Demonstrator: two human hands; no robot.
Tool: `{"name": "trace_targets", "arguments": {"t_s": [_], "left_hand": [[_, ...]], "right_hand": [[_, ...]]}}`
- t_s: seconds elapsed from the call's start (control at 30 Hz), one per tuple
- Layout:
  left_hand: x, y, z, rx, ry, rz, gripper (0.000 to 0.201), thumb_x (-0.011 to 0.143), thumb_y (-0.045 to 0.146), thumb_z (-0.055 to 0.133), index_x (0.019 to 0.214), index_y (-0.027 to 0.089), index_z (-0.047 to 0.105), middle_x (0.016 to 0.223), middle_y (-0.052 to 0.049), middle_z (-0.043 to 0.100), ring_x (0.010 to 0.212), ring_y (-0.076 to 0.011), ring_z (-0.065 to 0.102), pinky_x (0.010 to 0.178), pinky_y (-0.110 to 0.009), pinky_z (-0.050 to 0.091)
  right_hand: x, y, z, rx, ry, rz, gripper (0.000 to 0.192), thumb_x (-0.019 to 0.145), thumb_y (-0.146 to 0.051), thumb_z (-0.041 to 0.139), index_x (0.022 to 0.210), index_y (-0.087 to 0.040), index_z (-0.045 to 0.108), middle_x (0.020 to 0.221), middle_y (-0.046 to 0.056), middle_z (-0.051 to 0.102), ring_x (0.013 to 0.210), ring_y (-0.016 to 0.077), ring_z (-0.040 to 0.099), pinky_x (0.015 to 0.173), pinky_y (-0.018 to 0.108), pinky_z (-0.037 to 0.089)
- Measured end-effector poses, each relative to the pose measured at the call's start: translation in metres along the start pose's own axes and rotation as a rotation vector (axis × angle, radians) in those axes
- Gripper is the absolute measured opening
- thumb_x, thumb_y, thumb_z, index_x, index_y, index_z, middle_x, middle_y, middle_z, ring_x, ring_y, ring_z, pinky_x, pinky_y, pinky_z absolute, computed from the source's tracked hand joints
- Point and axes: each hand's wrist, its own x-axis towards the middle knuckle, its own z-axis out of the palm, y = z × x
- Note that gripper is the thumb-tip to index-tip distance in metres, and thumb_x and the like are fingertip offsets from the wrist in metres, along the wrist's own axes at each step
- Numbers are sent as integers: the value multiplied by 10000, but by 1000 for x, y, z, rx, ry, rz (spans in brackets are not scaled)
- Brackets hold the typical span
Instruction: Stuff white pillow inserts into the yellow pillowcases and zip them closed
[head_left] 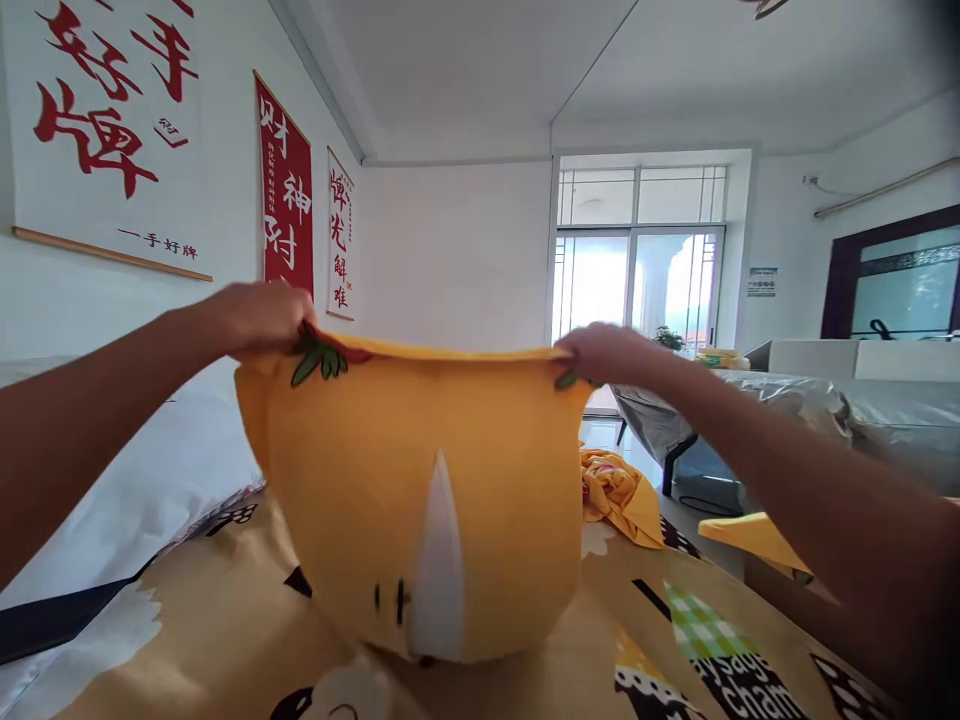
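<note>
From the head view, my left hand and my right hand were both pinched shut on the top edge of a soft yellow cloth, holding it stretched flat in the air in front of me, above the bed. The cloth hung in a rounded, bag-like shape, smooth and matte, with green leaf prints at both gripped corners and a pale pointed wedge near its lower middle. My fingertips were hidden behind the hem. Beneath lay a tan printed bedsheet with cartoon patches and lettering, partly cut off at the near edge. A crumpled yellow bundle sat to the far right on the bed, its form hard to make out. Red-lettered wall scrolls hung on the left wall.
</note>
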Motion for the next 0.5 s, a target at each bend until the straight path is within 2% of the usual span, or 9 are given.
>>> {"name": "trace_targets", "arguments": {"t_s": [0.07, 0.13, 0.17, 0.2, 0.23, 0.3, 0.33, 0.43, 0.5], "left_hand": [[6, 3, -25, 147, 233, -106, 247, 761, 256, 503, 812, 79, 667, 762, -91, 610, 866, -295, 576, 810, -469, 425], [9, 3, -40, 253, 459, -152, 361, 862, 280, 363, 986, 53, 615, 883, -100, 583, 958, -281, 549, 825, -427, 430], [10, 1, -42, 280, 511, -128, 399, 894, 312, 320, 1034, 56, 592, 896, -88, 572, 945, -253, 550, 801, -378, 441], [10, -1, -41, 297, 498, -79, 412, 906, 337, 307, 1043, 68, 588, 882, -73, 566, 908, -227, 555, 766, -338, 446], [10, -4, -37, 311, 448, -23, 397, 903, 337, 316, 1029, 81, 593, 864, -62, 562, 877, -211, 557, 746, -319, 444], [7, -9, -25, 355, 347, 52, 333, 876, 271, 337, 967, 98, 606, 853, -60, 558, 854, -210, 557, 755, -331, 441], [6, -11, -19, 381, 308, 63, 311, 863, 238, 336, 913, 102, 612, 845, -64, 560, 835, -212, 560, 767, -354, 441], [3, -11, -7, 394, 260, 61, 317, 870, 226, 317, 798, 111, 603, 806, -63, 563, 785, -202, 554, 809, -417, 435], [4, -9, -6, 267, 236, 24, 310, 874, 283, 362, 818, 116, 616, 802, -53, 570, 796, -196, 539, 801, -396, 439]], "right_hand": [[3, 9, -31, -65, 213, 175, 271, 871, -241, 432, 1023, -142, 634, 932, 187, 631, 829, 260, 554, 629, 338, 335], [4, 13, -49, -96, 428, 326, 376, 921, -283, 338, 1144, -102, 580, 1003, 249, 603, 899, 304, 535, 626, 360, 317], [3, 12, -51, -89, 468, 343, 384, 928, -309, 332, 1137, -109, 584, 989, 243, 608, 886, 298, 538, 615, 355, 313], [3, 10, -48, -72, 443, 305, 358, 922, -332, 362, 1093, -131, 605, 952, 215, 622, 844, 278, 548, 598, 341, 309], [2, 6, -41, -58, 361, 225, 303, 903, -336, 413, 1027, -158, 626, 904, 178, 634, 791, 254, 555, 583, 325, 302], [0, 0, -24, -74, 182, 69, 179, 855, -296, 496, 904, -195, 635, 819, 111, 634, 707, 214, 555, 566, 300, 286], [0, -1, -16, -104, 157, 46, 140, 838, -265, 508, 866, -204, 630, 793, 92, 628, 686, 205, 551, 562, 294, 277], [5, 4, -6, -176, 249, 133, 141, 829, -194, 472, 818, -206, 612, 762, 80, 611, 676, 206, 539, 565, 300, 265], [9, 11, -6, -146, 260, 173, 138, 836, -210, 472, 800, -192, 603, 769, 90, 608, 690, 216, 539, 583, 312, 276]]}}
